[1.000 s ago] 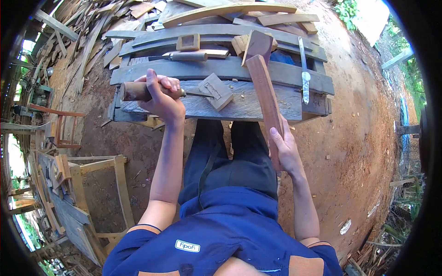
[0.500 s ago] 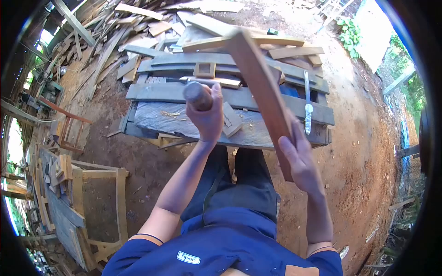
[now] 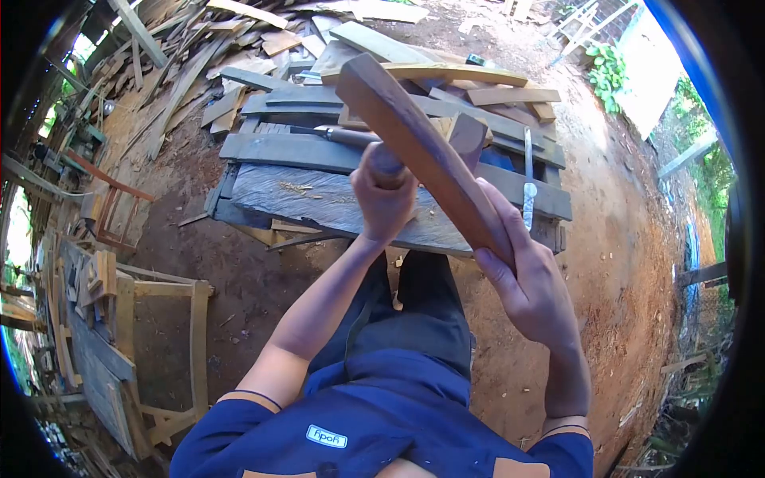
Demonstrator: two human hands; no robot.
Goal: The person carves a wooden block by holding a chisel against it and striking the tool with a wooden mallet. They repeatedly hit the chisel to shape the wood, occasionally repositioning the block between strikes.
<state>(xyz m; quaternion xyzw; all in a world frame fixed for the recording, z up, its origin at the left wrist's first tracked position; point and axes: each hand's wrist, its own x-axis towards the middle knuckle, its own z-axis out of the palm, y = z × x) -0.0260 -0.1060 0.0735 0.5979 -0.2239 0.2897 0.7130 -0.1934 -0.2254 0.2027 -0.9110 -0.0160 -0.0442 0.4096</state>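
Note:
My right hand (image 3: 535,291) is closed around the lower end of a long, slightly curved brown wooden piece (image 3: 426,155), which slants up to the left above the workbench (image 3: 263,191). My left hand (image 3: 384,203) makes a fist around a round wooden bar (image 3: 388,162). Its blunt end points up at me, close under the brown piece and overlapped by it in view; the rest is hidden in the fist. A chisel-like tool (image 3: 351,137) lies on the bench behind my left hand. A dark wooden block (image 3: 468,134) shows behind the brown piece.
Wood shavings (image 3: 296,190) lie on the bench top. Boards (image 3: 510,95) are stacked along its far side, and a long tool with a wrapped handle (image 3: 529,191) rests at the right. Scrap wood (image 3: 187,92) covers the ground at upper left. A wooden frame (image 3: 163,288) stands at left.
The brown wooden piece has tilted further left, its upper end swinging over toward my left hand. My left hand has moved right and slightly down with the round bar, closer to the piece.

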